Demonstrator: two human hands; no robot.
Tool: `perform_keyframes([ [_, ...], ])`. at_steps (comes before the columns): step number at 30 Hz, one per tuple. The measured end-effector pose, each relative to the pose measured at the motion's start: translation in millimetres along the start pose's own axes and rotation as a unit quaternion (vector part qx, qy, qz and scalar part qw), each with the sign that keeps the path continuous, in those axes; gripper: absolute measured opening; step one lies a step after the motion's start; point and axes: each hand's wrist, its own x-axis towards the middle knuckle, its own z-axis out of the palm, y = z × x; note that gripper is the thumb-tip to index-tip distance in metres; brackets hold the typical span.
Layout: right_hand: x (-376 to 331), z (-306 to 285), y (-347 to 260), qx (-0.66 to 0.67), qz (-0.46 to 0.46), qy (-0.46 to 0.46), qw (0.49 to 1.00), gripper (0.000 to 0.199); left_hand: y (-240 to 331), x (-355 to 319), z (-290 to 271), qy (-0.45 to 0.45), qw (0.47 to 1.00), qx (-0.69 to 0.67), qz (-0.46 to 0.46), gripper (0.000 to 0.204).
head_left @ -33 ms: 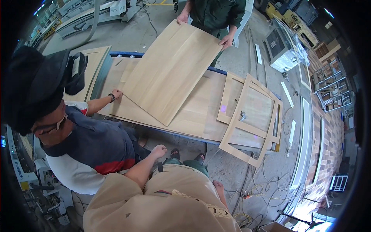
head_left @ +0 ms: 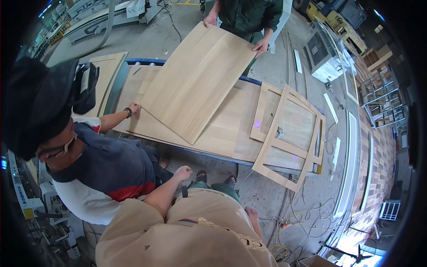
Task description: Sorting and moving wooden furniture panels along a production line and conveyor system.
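My left hand (head_left: pixel 183 173) hangs in front of my body with curled fingers and nothing visible in it, apart from the table. Down at my right side is my right hand (head_left: pixel 251 214), only partly in view, its fingers hidden. Beyond them, a large pale wood panel (head_left: pixel 195 80) is tilted over the work table. A co-worker's two hands (head_left: pixel 261 46) grip its far edge. Its near corner points down towards the table's front edge. The hand (head_left: pixel 134 108) of a second person, at my left, touches the boards beside the panel's left corner.
Flat wood boards (head_left: pixel 218 140) cover the roller table. Wooden frames (head_left: pixel 278 171) lie at its right end, one overhanging the front edge, with a small metal tool (head_left: pixel 279 132) on them. Cables (head_left: pixel 307 218) lie on the floor at right. The capped person (head_left: pixel 106 155) stands close at left.
The capped head of the person at left has dipped slightly. My hands and the tilted panel have not visibly moved.
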Motion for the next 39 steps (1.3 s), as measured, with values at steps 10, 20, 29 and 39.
perform_keyframes([
  [10, -3, -1, 0, -0.009, 0.000, -0.003, 1.000, 0.027, -3, 0, 9, 0.006, 1.000, -0.015, -0.009, 0.033],
  [20, 26, -18, 39, 0.019, -0.016, -0.034, 0.999, 0.030, -1, -9, 9, 0.012, 0.998, -0.050, -0.022, 0.033],
  [29, 42, -54, -3, -0.124, -0.047, -0.039, 0.990, 0.031, 2, -36, 27, 0.029, 0.992, -0.099, -0.077, 0.036],
  [39, 136, -119, -19, -0.067, -0.026, -0.119, 0.990, 0.031, 10, -48, 72, 0.111, 0.963, -0.214, -0.124, 0.037],
])
